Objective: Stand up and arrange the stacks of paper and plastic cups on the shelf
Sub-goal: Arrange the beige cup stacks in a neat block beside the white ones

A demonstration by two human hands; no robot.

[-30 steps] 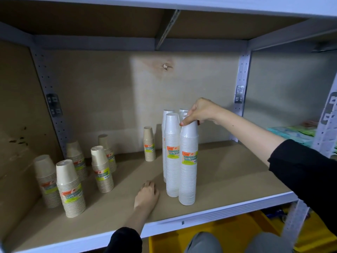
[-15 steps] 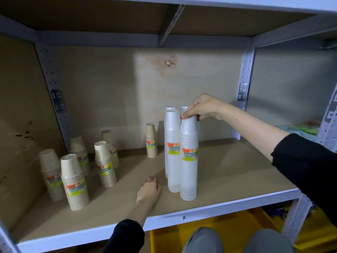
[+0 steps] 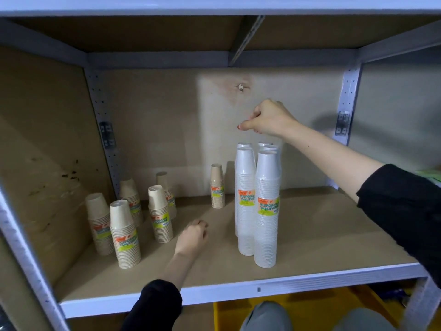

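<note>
Several tall white plastic cup stacks (image 3: 266,211) stand upright, clustered at the middle of the shelf board (image 3: 322,235). Several shorter brown paper cup stacks (image 3: 125,235) stand upright on the left, and one more brown stack (image 3: 217,186) stands alone near the back wall. My right hand (image 3: 268,119) hovers above the white stacks with fingers pinched together, touching nothing. My left hand (image 3: 192,238) rests loosely curled on the shelf board between the brown and white stacks, holding nothing.
A cardboard panel (image 3: 40,151) closes the left side and a brown back wall (image 3: 167,127) the rear. Metal uprights (image 3: 347,111) frame the bay. The upper shelf (image 3: 214,5) hangs close overhead. A yellow bin (image 3: 310,306) sits below the shelf edge.
My right hand has let go of the top of the front white stack and risen well above it. My left hand stays on the shelf board.
</note>
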